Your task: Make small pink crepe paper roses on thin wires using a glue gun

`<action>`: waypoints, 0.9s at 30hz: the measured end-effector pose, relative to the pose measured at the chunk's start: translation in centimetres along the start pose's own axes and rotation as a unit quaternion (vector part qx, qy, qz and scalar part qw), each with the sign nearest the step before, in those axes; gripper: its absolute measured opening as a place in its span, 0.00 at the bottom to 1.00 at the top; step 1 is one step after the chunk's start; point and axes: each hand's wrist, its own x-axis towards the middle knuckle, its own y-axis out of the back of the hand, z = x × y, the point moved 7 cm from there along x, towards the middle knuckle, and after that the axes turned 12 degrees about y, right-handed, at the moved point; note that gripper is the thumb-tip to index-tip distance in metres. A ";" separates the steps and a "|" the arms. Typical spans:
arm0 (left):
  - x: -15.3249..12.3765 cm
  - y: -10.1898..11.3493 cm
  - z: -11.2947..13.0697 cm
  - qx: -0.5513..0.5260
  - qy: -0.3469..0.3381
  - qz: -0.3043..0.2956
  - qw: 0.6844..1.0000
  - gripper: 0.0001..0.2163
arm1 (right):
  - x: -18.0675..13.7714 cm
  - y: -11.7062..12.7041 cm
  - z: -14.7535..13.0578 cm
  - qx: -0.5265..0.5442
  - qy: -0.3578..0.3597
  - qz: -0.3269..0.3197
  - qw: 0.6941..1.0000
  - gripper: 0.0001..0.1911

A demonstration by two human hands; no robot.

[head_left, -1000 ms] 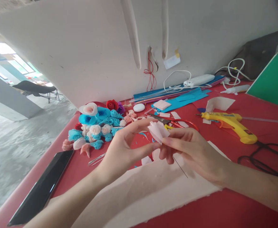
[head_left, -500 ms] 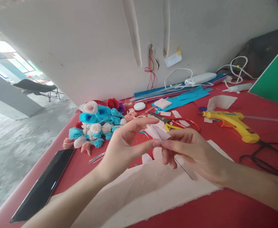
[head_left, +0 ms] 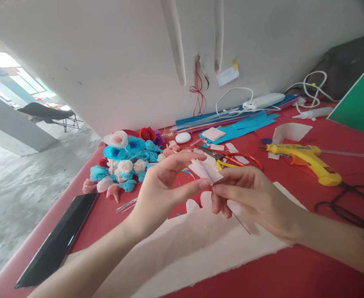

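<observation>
A pale pink paper flower (head_left: 203,169) on a thin dark wire stem (head_left: 241,224) is held between my two hands at the middle of the view. My left hand (head_left: 161,188) is curved round its left side, with the thumb pressed on the base and the index finger at the upper edge. With thumb and fingers pinched, my right hand (head_left: 258,196) grips the bottom of the flower where the wire begins. The wire slants down to the right below those fingers. Loose pale petals (head_left: 193,205) lie just under the hands, beside a cream sheet (head_left: 182,252).
Several blue, pink, white and red paper flowers (head_left: 126,167) are heaped at the left. Red-handled scissors (head_left: 231,157) lie behind my right hand. A yellow glue gun (head_left: 309,157) rests at the right, its cord trailing. A black phone-like slab (head_left: 57,240) lies near the left edge.
My left thumb has shifted slightly up on the flower's base, and the paper and wire have turned a little. Both hands stay in nearly the same place.
</observation>
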 end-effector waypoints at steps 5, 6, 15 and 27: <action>-0.2 0.4 0.2 0.006 -0.029 0.024 0.999 0.12 | 0.0 0.1 0.1 -0.015 -0.002 0.001 1.000 0.06; -0.3 0.5 0.3 0.009 -0.038 0.027 0.999 0.13 | 0.0 0.2 0.2 -0.022 -0.004 0.001 1.000 0.07; -0.8 0.6 0.7 0.023 -0.061 0.036 0.997 0.16 | 0.2 -0.2 -0.5 -0.073 0.024 -0.009 0.997 0.07; -1.1 0.7 1.3 0.036 -0.086 0.053 0.994 0.17 | 0.2 -0.3 -0.4 -0.071 0.025 -0.013 0.997 0.06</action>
